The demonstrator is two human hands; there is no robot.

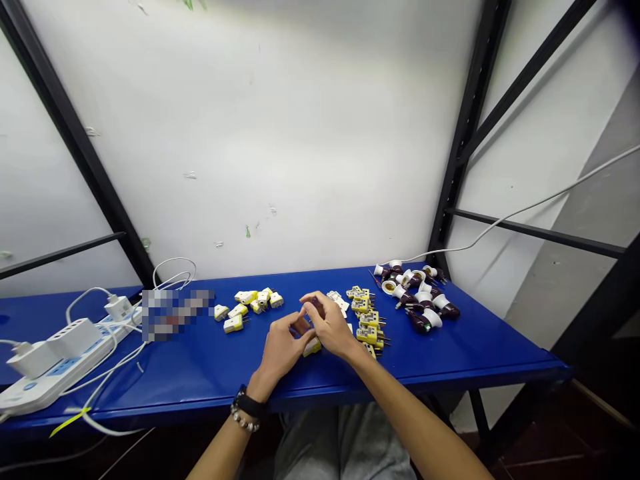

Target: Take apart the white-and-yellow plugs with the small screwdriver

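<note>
My left hand (284, 345) and my right hand (330, 325) meet near the front of the blue table, fingers curled and thumbs bent inward. Whatever is between the fingertips is too small or hidden to make out. Just below them shows part of a yellow-and-white plug (312, 347); I cannot tell whether it is held or lies on the table. To the right of my right hand runs a column of opened yellow plugs (369, 319) with metal prongs. White plug covers (339, 302) lie behind that hand. Several assembled yellow-and-white plugs (236, 323) are scattered on the left.
Dark-and-white lamp holders (420, 297) are heaped at the right back of the blue table (200, 373). A white power strip (60, 370) with adapters and loose cables occupies the left end. Black rack posts (460, 147) and a white back panel (280, 133) enclose the table.
</note>
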